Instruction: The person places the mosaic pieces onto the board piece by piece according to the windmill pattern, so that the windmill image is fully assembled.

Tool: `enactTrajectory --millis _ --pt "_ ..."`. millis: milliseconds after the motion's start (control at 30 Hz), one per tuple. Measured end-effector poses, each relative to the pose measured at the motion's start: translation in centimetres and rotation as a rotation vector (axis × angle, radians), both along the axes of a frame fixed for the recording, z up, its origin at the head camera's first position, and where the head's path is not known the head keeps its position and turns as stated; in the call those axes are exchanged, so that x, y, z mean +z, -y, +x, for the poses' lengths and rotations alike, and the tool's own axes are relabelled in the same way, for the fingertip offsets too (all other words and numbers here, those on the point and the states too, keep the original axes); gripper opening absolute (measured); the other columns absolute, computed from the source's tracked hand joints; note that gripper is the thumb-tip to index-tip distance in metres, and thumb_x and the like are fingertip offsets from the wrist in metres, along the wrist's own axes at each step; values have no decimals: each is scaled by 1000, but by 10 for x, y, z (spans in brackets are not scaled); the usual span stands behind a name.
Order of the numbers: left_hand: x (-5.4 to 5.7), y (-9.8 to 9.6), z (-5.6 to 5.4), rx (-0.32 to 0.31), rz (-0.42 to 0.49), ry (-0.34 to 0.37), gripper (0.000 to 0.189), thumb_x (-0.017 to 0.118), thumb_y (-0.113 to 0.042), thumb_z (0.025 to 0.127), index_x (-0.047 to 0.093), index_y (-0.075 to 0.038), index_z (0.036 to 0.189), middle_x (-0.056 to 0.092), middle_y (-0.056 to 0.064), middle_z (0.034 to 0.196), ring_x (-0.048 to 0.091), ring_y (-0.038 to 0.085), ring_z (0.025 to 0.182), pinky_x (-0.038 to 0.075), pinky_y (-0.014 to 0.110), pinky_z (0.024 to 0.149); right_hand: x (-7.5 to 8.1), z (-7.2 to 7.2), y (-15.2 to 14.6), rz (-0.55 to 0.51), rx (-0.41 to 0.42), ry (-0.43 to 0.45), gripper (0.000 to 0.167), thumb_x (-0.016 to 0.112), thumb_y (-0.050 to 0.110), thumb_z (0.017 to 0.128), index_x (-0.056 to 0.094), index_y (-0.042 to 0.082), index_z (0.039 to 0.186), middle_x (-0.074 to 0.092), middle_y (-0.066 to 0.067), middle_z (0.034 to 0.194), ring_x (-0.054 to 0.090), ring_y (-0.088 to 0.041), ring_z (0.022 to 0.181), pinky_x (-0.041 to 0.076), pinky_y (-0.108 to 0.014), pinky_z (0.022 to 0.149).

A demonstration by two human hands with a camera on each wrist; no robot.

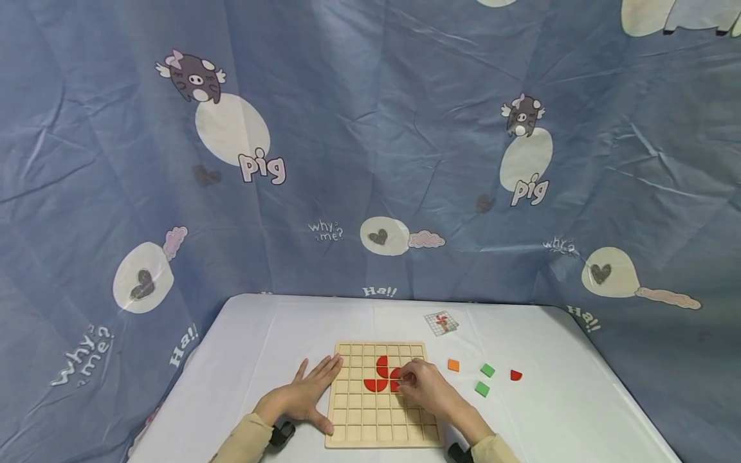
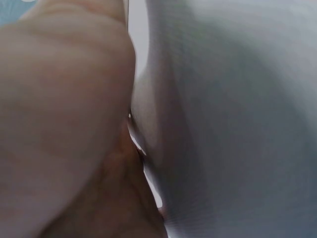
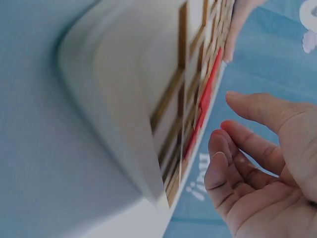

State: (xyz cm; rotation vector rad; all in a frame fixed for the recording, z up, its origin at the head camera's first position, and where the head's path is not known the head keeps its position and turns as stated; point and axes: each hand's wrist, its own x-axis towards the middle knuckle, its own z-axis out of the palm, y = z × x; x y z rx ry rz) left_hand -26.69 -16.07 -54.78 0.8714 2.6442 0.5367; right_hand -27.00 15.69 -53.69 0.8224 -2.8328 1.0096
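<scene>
A pale wooden grid board (image 1: pixel 370 434) lies on the white table. On it sit several red rounded pieces (image 1: pixel 382 367), grouped around the middle in a pinwheel-like pattern. My left hand (image 1: pixel 307 393) rests along the board's left edge with fingers spread and thumb at the near left corner; in the left wrist view, the hand (image 2: pixel 59 109) fills the left side. Over the rightmost red pieces is my right hand (image 1: pixel 427 387), partly covering them. The right wrist view shows that hand (image 3: pixel 262 168) with thumb and bent fingers apart and nothing between them.
To the right of the board lie an orange square (image 1: pixel 453 365), a green square (image 1: pixel 487 370), another green square (image 1: pixel 482 389) and a red rounded piece (image 1: pixel 516 375). A small card with a printed grid pattern (image 1: pixel 441 323) lies beyond the board. A blue patterned curtain (image 1: pixel 370 161) surrounds the table.
</scene>
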Motion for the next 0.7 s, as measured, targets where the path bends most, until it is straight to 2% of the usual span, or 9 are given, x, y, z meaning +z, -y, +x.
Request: enactTrajectory --millis 133,333,700 --pt "0 1 0 -4 3 0 133 77 -64 61 4 -5 155 1 15 163 2 37 150 -5 69 113 5 2 -14 -19 -28 -10 13 70 11 87 68 4 98 64 -3 93 59 -9 80 52 -19 65" --pt "-1 2 0 -16 9 4 132 77 -63 63 3 -5 155 0 15 163 1 38 150 -5 70 113 10 6 -39 -14 -108 -35 9 71 7 85 65 7 93 62 2 88 55 -4 75 51 -22 64" --pt "0 1 1 -18 19 7 131 77 -62 64 3 -4 155 0 16 163 1 38 150 -5 70 112 12 10 -94 -29 -284 -73 18 72 1 77 61 14 83 58 7 78 53 -4 70 48 -19 62"
